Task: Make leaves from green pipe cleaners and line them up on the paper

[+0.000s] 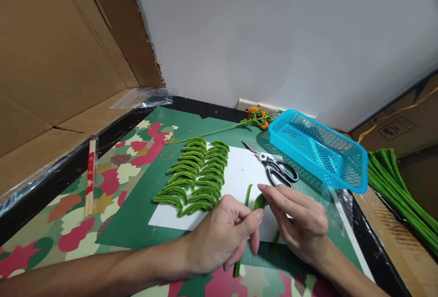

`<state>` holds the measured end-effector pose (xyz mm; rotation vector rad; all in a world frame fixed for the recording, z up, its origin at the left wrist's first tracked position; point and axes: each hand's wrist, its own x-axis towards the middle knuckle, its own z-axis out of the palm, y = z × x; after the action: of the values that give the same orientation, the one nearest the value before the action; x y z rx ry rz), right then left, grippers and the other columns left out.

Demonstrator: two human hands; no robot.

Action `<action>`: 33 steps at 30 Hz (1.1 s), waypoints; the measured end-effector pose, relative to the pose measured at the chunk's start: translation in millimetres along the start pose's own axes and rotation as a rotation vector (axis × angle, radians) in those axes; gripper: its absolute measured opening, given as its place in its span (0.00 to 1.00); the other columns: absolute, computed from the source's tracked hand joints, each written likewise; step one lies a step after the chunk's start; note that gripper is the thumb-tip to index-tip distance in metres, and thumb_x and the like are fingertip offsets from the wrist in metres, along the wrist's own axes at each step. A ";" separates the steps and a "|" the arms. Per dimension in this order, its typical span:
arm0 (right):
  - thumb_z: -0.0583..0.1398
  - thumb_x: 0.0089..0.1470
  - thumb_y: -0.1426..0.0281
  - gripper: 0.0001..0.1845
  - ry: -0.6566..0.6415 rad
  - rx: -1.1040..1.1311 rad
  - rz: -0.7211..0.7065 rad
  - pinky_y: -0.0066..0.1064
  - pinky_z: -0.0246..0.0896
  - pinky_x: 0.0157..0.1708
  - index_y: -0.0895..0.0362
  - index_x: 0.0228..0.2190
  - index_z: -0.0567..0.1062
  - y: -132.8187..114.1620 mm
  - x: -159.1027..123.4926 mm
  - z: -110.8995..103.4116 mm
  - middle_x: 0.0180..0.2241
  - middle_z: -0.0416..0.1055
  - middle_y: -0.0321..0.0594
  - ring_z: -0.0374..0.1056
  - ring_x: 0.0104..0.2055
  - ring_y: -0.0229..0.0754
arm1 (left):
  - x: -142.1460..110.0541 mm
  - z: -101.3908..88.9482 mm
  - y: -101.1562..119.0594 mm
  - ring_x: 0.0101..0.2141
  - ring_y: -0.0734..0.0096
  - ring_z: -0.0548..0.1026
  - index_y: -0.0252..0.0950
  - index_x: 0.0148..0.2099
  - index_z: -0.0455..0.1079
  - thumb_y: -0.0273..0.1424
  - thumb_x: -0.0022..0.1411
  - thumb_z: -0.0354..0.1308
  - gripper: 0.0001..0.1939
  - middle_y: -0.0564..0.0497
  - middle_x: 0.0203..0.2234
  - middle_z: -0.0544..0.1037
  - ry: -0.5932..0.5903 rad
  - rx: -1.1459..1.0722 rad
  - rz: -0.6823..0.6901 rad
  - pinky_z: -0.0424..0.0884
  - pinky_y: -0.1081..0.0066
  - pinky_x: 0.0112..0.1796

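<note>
Close together above the sheet are my two hands, both closed. My left hand (232,233) has its fingers curled round a green pipe cleaner (237,267), whose lower end sticks out below and whose tip shows above. In the fingertips of my right hand (301,219) is a bent green pipe cleaner (259,202), partly hidden by both hands. Whether these pieces are joined cannot be made out. Two columns of curved, leaf-like green pipe cleaner pieces (183,174) lie left of my hands, on white paper (236,164). Scissors (270,162) rest partly open just beyond my right hand.
A blue perforated basket (318,151) stands at the right, beside an orange pipe-cleaner flower (256,115) on a long green stem. Long green pipe cleaners (407,196) lie bundled far right. Packaged chopsticks (90,178) are at the left. Cardboard (61,50) and a wall border the table.
</note>
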<state>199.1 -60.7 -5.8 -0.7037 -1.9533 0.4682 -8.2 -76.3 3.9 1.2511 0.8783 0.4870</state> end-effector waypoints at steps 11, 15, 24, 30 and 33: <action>0.67 0.62 0.66 0.06 0.203 0.256 0.390 0.28 0.62 0.17 0.54 0.35 0.85 35.7 24.8 -45.1 0.24 0.77 0.35 0.66 0.19 0.35 | 2.0 -8.5 18.3 0.12 0.81 0.71 0.32 0.55 0.72 0.42 0.75 0.56 0.19 0.48 0.30 0.82 0.215 -0.377 0.201 0.55 0.82 0.14; 0.67 0.62 0.71 0.05 -0.245 -0.126 0.266 0.35 0.69 0.36 0.53 0.40 0.84 36.6 23.7 -42.5 0.36 0.82 0.40 0.73 0.37 0.42 | 5.5 -12.4 23.4 0.12 0.76 0.73 0.38 0.64 0.60 0.40 0.75 0.58 0.22 0.48 0.29 0.84 0.288 -0.355 0.248 0.59 0.83 0.13; 0.62 0.64 0.77 0.14 -0.531 -0.175 0.124 0.39 0.67 0.47 0.52 0.47 0.82 24.3 23.0 -25.9 0.45 0.77 0.42 0.66 0.47 0.47 | 12.0 -16.4 23.2 0.13 0.80 0.72 0.37 0.50 0.67 0.45 0.71 0.62 0.17 0.49 0.33 0.83 0.404 -0.229 0.288 0.58 0.83 0.13; 0.65 0.63 0.74 0.13 -0.524 -0.164 0.105 0.40 0.68 0.47 0.52 0.49 0.80 18.8 20.6 -20.7 0.45 0.77 0.41 0.66 0.47 0.47 | 11.2 -19.0 26.3 0.13 0.80 0.71 0.36 0.51 0.68 0.45 0.70 0.62 0.18 0.48 0.35 0.83 0.440 -0.128 0.266 0.56 0.81 0.13; 0.63 0.66 0.75 0.08 -0.494 -0.158 0.069 0.37 0.68 0.44 0.54 0.44 0.81 22.3 17.6 -13.0 0.42 0.78 0.42 0.67 0.46 0.45 | 9.3 -20.1 22.7 0.14 0.79 0.71 0.36 0.50 0.69 0.43 0.71 0.62 0.16 0.50 0.32 0.83 0.382 -0.022 0.228 0.59 0.79 0.16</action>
<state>210.5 -31.9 -1.3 -0.8127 -2.4555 0.5742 -15.5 -51.0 21.4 1.2646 1.0493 0.9378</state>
